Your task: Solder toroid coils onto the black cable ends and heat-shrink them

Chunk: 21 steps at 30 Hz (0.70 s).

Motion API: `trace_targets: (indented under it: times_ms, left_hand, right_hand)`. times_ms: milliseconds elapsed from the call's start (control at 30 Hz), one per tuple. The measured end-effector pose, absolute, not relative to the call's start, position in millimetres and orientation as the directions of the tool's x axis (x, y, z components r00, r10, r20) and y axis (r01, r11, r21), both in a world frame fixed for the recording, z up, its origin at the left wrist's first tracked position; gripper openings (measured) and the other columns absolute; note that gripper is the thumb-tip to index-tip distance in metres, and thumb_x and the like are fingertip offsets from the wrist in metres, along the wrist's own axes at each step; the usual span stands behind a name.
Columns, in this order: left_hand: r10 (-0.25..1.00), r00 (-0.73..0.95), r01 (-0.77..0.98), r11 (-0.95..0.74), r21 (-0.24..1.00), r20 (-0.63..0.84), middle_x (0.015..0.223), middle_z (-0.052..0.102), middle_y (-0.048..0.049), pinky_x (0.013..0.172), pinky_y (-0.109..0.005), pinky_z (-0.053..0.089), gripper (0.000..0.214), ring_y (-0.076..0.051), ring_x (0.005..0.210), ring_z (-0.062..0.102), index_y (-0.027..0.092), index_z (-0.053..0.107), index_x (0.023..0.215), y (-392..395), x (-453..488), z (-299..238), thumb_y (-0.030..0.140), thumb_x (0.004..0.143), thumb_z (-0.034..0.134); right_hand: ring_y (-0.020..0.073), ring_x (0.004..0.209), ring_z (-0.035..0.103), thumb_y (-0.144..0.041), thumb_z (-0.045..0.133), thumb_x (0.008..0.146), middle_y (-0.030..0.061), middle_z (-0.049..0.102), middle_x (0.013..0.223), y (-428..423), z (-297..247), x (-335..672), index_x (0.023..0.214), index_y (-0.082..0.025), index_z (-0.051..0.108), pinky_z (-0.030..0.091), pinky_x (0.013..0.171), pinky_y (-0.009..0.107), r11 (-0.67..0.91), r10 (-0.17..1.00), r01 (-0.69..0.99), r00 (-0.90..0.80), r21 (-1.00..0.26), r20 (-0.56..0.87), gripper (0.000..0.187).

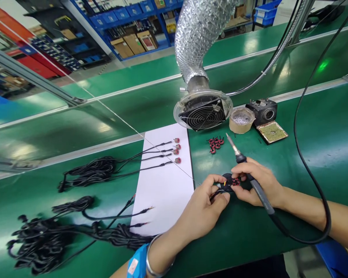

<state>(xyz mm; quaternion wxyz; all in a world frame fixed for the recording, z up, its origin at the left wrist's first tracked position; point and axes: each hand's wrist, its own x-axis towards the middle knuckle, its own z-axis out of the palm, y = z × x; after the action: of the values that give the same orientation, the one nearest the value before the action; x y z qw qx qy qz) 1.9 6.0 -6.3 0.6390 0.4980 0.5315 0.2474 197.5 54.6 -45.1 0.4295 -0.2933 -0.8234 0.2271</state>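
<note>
My left hand (204, 206) is closed, its thumb and fingers pinching a black cable with thin coloured wire ends over a small round black base (227, 188). Tucked in the grip of my right hand (262, 183) is a soldering iron (259, 193), its metal tip (229, 139) pointing up and away. The thumb and fingertips of that same hand also hold a small red and black ring-shaped part (236, 182) at the base, close to the wire ends. A pile of similar red and black parts (215, 144) lies just beyond my hands.
A white sheet (165, 185) bears several cable ends with small round metal parts (177, 160). Bundled black cables (43, 239) lie at left. A fume extractor (203, 112) hangs above the bench, near a solder-filled tape roll (241, 120) and an iron stand (262, 111) with a sponge (272, 132).
</note>
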Motion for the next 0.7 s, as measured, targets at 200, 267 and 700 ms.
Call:
trace_targets:
  times_ms: [200,267,700]
  left_hand:
    - [0.910,0.284,0.189,0.255,0.948,-0.302,0.065,0.056,0.0034,0.061,-0.022,0.039,0.013,-0.011,0.063,0.053,0.019,0.054,0.098,2,3,-10,0.031,0.093,0.053]
    - [0.915,0.272,0.193,0.253,0.948,-0.299,0.068,0.060,0.0013,0.063,-0.023,0.041,0.012,-0.012,0.065,0.056,0.018,0.056,0.096,2,4,-11,0.029,0.092,0.053]
    - [0.927,0.288,0.276,0.160,0.948,-0.241,0.064,0.052,0.0025,0.050,-0.021,0.031,0.021,-0.009,0.054,0.042,0.015,0.065,0.100,1,7,-18,0.030,0.090,0.054]
  right_hand:
    - [0.0132,0.078,0.064,-0.005,0.062,0.072,-0.0019,0.051,0.088,45,-39,204,0.122,-0.025,0.042,0.055,0.068,0.026,0.367,0.816,0.073,-0.503,-0.927,0.283,0.057]
    - [0.0109,0.074,0.063,-0.005,0.061,0.075,-0.0007,0.049,0.093,41,-40,203,0.122,-0.026,0.040,0.055,0.063,0.023,0.189,0.820,-0.022,-0.546,-0.982,0.170,0.055]
    - [0.0076,0.074,0.060,-0.006,0.058,0.083,-0.0019,0.061,0.088,46,-28,203,0.111,-0.025,0.050,0.051,0.069,0.018,0.269,0.831,0.067,-0.520,-0.961,0.197,0.034]
